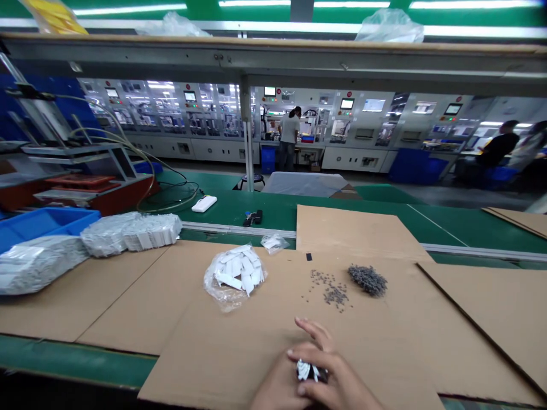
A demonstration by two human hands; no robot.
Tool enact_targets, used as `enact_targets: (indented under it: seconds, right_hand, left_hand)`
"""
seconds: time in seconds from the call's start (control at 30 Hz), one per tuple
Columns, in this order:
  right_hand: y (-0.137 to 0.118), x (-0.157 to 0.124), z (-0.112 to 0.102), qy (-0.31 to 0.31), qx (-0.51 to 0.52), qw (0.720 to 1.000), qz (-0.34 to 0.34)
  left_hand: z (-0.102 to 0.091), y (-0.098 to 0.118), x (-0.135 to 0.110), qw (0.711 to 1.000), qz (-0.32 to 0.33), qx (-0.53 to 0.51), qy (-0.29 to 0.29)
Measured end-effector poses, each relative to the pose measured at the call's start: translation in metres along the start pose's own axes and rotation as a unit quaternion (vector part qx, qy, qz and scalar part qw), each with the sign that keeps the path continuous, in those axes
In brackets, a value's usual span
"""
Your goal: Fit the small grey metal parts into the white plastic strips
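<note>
There you are with your two hands together low over the tan cardboard sheet, meeting around a small cluster of glossy white and black pieces. Your right hand curls a finger and thumb about that cluster, finger above, thumb below. Your left hand sits right up against it, partly covered by the right, so just how its fingers grip, you cannot tell from here.

Look just beyond, and to the right: a heaped mound of tiny dark grey pieces, with a looser scatter of small grey bits to its left. Above the scatter lies a little flat black rectangle. Over to your left, an opened clear plastic bag spreads around a pile of flat white strips, and a smaller clear bag of white pieces sits near it, at the cardboard's far edge.

Further left, plastic-wrapped stacks of white parts rest beside a blue plastic bin. Across the green table, a white rounded block lies to the left of some dark keys.
</note>
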State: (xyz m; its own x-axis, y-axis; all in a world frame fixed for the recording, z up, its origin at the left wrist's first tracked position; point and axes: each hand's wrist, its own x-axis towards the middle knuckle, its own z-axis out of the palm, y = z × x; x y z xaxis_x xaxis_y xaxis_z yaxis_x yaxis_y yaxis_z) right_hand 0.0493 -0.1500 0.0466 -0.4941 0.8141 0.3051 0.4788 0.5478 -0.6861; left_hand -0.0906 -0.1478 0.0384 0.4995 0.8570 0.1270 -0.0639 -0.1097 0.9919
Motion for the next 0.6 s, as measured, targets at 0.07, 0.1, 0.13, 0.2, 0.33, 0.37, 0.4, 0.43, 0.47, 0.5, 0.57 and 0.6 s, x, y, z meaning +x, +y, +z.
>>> enact_targets:
  seconds: [0.07, 0.1, 0.13, 0.2, 0.33, 0.37, 0.4, 0.43, 0.47, 0.5, 0.57, 0.6]
  right_hand:
    - [0.004, 0.001, 0.003, -0.004, 0.018, 1.000, -0.006]
    - [0.005, 0.000, 0.003, -0.005, 0.022, 1.000, -0.009]
    - [0.005, 0.000, 0.003, -0.004, 0.025, 1.000, -0.011]
    - [0.004, 0.000, 0.002, 0.003, 0.029, 1.000, -0.007]
    - [0.001, -0.001, 0.001, 0.011, 0.033, 0.999, 0.000]
    - [0.002, -0.001, 0.002, 0.009, 0.032, 0.999, 0.002]
    - [0.004, -0.002, 0.005, 0.010, 0.030, 1.000, 0.004]
    - [0.005, -0.003, 0.007, 0.014, 0.026, 1.000, 0.006]
    - [0.007, -0.005, 0.010, 0.022, 0.022, 0.999, 0.006]
    - [0.009, -0.006, 0.013, 0.033, 0.018, 0.999, 0.007]
    - [0.011, -0.008, 0.018, 0.059, 0.009, 0.998, 0.004]
    - [0.011, -0.009, 0.020, 0.072, 0.006, 0.997, 0.005]
  left_hand:
    - [-0.003, 0.007, 0.003, 0.999, -0.012, 0.010, -0.040]
    - [-0.005, 0.010, 0.005, 0.998, -0.022, 0.016, -0.054]
    - [-0.006, 0.012, 0.007, 0.998, -0.030, 0.021, -0.059]
    - [-0.007, 0.017, 0.009, 0.998, -0.030, 0.028, -0.048]
    - [-0.007, 0.020, 0.011, 0.996, -0.014, 0.063, -0.056]
    - [-0.006, 0.019, 0.011, 0.995, -0.017, 0.071, -0.070]
    - [-0.005, 0.018, 0.011, 0.994, -0.022, 0.074, -0.079]
    - [-0.004, 0.016, 0.011, 0.994, -0.026, 0.072, -0.079]
    - [-0.002, 0.013, 0.010, 0.995, -0.029, 0.067, -0.069]
    - [0.000, 0.010, 0.010, 0.996, -0.032, 0.062, -0.050]
    - [0.004, 0.002, 0.008, 0.997, -0.042, 0.058, 0.000]
    - [0.006, -0.003, 0.007, 0.997, -0.044, 0.062, 0.023]
